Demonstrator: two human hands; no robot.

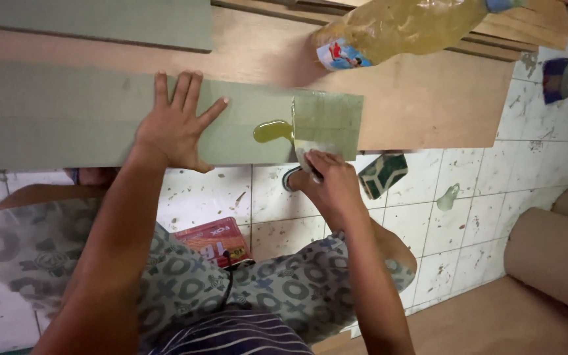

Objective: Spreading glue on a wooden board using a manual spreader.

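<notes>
Board (67, 115), long green strip, is lying across the frame from the left edge to abt mid-right, resting on a bigger bare plywood sheet (428, 98) w/ its near edge hanging over the tiled floor (488, 197). Another green strip (87, 23) is sitting at top left, apart from the first. Rolled brown material (553, 250) is lying at lower right on the floor. Bottle (396, 29) of yellowish liquid is lying tilted at the top, on the plywood, just beyond the board's right end.

Person is sitting w/ patterned shorts, knees under the board. Left hand (175, 125) is pressing flat on the board near its middle, fingers spread wide, gripping nothing. Right hand (330, 184) is at the board's near edge toward the right end, fingers closed on a small pale spreader (307, 154); its exact shape is hard to tell. Right end of the board is looking wet and glossy. Glue puddle (272, 131), yellow-green, is sitting on the board just left of the spreader, btwn the two hands.

Red packet (212, 240) is lying on the floor by the left knee. Green patterned block (382, 174) is lying on the tiles just right of the right hand. Tiles are looking stained and spotted.
</notes>
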